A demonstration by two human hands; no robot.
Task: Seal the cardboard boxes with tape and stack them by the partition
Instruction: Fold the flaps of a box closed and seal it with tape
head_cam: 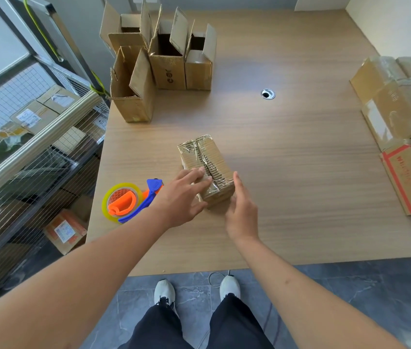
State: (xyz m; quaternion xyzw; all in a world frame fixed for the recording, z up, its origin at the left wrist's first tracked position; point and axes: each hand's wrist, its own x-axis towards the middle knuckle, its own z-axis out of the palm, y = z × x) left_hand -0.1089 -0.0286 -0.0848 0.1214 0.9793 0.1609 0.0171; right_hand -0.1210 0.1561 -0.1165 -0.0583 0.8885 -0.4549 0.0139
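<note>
A small cardboard box (205, 159) lies on the wooden table (287, 172), its top flaps closed with a gap along the seam and shiny tape at both ends. My left hand (183, 196) rests its fingers on the box's near top and left side. My right hand (242, 207) is flat beside the box's near right corner, fingers apart. A blue and orange tape dispenser (128, 201) with a clear tape roll lies on the table just left of my left hand. Sealed boxes (398, 109) are stacked at the right by the white partition (400, 23).
Several open boxes (164, 59) with raised flaps stand at the table's far left. A cable hole (267, 93) sits mid-table. A wire-mesh cart (35, 147) holding parcels stands left of the table. My feet show below the near edge.
</note>
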